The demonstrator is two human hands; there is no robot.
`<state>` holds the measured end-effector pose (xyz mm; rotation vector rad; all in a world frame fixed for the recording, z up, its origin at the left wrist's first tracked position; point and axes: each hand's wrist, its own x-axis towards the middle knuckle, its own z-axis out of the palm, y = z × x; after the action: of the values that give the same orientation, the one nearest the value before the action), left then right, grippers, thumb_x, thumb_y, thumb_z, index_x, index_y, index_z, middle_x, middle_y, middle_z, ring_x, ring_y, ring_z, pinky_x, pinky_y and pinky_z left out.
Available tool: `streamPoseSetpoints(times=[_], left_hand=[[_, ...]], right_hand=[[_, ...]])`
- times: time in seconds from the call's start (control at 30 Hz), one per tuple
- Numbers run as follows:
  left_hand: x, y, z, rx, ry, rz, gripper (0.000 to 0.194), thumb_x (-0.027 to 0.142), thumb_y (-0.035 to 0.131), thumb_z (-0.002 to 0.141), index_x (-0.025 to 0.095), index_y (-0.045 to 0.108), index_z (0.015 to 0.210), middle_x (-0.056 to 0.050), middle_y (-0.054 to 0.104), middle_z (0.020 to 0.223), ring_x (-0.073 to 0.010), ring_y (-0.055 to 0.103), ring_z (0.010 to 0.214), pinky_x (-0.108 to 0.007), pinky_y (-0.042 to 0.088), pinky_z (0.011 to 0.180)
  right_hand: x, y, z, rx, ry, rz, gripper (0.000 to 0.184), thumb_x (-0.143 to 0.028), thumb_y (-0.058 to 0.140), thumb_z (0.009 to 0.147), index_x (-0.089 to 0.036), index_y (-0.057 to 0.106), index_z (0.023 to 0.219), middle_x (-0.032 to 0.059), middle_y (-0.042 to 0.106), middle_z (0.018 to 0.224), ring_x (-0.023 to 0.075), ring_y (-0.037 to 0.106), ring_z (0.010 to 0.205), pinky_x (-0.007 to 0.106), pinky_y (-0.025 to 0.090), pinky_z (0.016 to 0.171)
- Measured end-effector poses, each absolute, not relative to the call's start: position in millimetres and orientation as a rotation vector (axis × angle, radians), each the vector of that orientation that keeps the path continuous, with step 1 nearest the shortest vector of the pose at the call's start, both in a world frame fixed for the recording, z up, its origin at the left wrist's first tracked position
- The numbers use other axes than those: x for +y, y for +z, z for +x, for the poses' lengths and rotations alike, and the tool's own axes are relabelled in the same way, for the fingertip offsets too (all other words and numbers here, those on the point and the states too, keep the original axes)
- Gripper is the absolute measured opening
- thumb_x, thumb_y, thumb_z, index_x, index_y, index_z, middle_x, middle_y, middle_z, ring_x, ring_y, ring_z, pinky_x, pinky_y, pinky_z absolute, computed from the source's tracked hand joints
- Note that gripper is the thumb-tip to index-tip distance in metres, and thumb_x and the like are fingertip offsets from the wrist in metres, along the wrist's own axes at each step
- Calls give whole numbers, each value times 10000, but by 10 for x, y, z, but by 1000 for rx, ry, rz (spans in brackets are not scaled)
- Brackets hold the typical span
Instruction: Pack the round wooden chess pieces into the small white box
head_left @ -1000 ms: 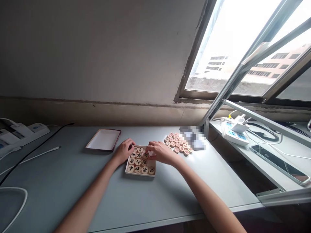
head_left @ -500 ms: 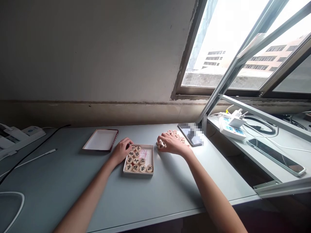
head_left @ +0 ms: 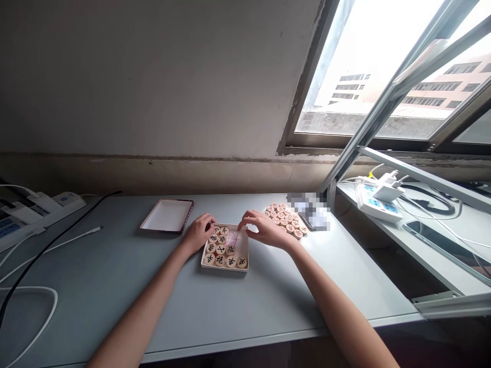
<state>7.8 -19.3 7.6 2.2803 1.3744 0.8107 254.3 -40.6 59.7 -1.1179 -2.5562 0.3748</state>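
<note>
A small white box lies on the grey table and holds several round wooden chess pieces with black characters; part of its floor at the right shows a pink pattern. My left hand rests curled on the box's left far corner, gripping its rim. My right hand hovers at the box's right far corner, fingers bent in a pinch; I cannot make out anything in them. A pile of wooden pieces with red characters lies just right of that hand.
The box lid, dark red outside and white inside, lies upturned to the left. A blurred phone sits beside the red pieces. Cables and a power strip lie at the far left; another power strip sits on the right ledge under the open window.
My right hand went from the box to the red pile, then came back to the box's right far corner. Fewer black pieces fill the box's right side. My left hand stayed put.
</note>
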Motion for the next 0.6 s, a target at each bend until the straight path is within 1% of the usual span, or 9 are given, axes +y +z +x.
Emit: streamPoseSetpoints(times=[0.07, 0.13, 0.2, 0.3, 0.4, 0.5, 0.6], left_hand=[[-190, 72, 77, 1403, 801, 2283, 145, 179, 398, 789, 198, 541, 781, -30, 570, 852, -175, 544, 803, -288, 430, 730], [-183, 67, 72, 1436, 798, 2284, 143, 187, 409, 787, 200, 552, 779, -29, 577, 856, -177, 549, 797, -294, 432, 739], [-174, 66, 61, 1453, 802, 2273, 140, 195, 421, 783, 201, 560, 776, -28, 581, 868, -174, 556, 794, -298, 436, 754], [-166, 78, 41, 1460, 813, 2255, 136, 201, 432, 775, 199, 568, 766, -27, 587, 878, -170, 565, 784, -300, 445, 760], [-170, 101, 29, 1468, 810, 2273, 132, 201, 435, 771, 197, 567, 757, -26, 591, 872, -169, 567, 773, -299, 445, 747], [-170, 105, 25, 1458, 799, 2295, 133, 203, 428, 781, 198, 558, 753, -21, 584, 860, -166, 563, 770, -292, 439, 734], [-152, 78, 17, 1439, 799, 2299, 130, 207, 426, 789, 200, 552, 757, -18, 579, 868, -161, 559, 763, -285, 436, 721]], right_hand=[[-490, 640, 2431, -2625, 431, -1031, 227, -161, 540, 820, -267, 621, 1003, 37, 555, 1013, 180, 512, 922, 296, 402, 778], [-567, 656, 2334, -2702, 447, -959, 212, -247, 585, 814, -285, 631, 1017, 33, 565, 1036, 191, 517, 929, 315, 395, 792], [-616, 640, 2260, -2729, 432, -920, 211, -347, 577, 832, -292, 640, 1026, 39, 573, 1053, 199, 518, 953, 323, 387, 806], [-631, 588, 2205, -2695, 381, -945, 232, -414, 541, 850, -274, 658, 992, 49, 590, 1040, 201, 516, 964, 311, 381, 800], [-611, 549, 2198, -2687, 327, -975, 272, -461, 546, 834, -247, 661, 956, 57, 608, 1029, 200, 534, 916, 310, 377, 771], [-589, 561, 2220, -2673, 297, -998, 286, -468, 545, 832, -218, 642, 932, 59, 626, 1006, 198, 549, 870, 307, 378, 741], [-557, 649, 2312, -2657, 409, -980, 211, -394, 561, 837, -206, 625, 908, 36, 632, 889, 169, 549, 806, 273, 389, 710]])
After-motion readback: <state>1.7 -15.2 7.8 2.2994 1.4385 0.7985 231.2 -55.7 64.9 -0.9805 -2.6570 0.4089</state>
